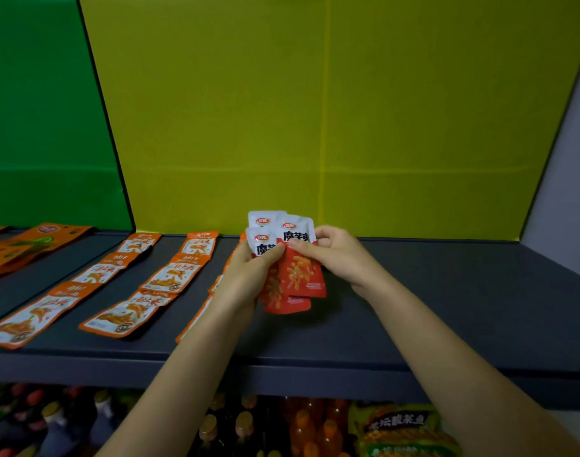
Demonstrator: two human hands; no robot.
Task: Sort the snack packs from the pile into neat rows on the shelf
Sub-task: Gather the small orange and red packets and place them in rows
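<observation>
Both hands hold a small fan of red-and-white snack packs [300,272] just above the dark shelf [446,301]. My left hand [249,275] grips the fan from the left, thumb across the front. My right hand [334,255] pinches the upper edge of the front pack. Orange-and-white snack packs lie flat on the shelf in rows: one row [51,301] at the left, a second row [160,282] beside it. A third row [196,318] is mostly hidden behind my left arm.
A loose pile of orange packs [28,245] lies at the shelf's far left. Green and yellow panels [282,110] form the back wall. Below the shelf edge [315,371] stand bottles [301,427] and a yellow-green bag [400,430].
</observation>
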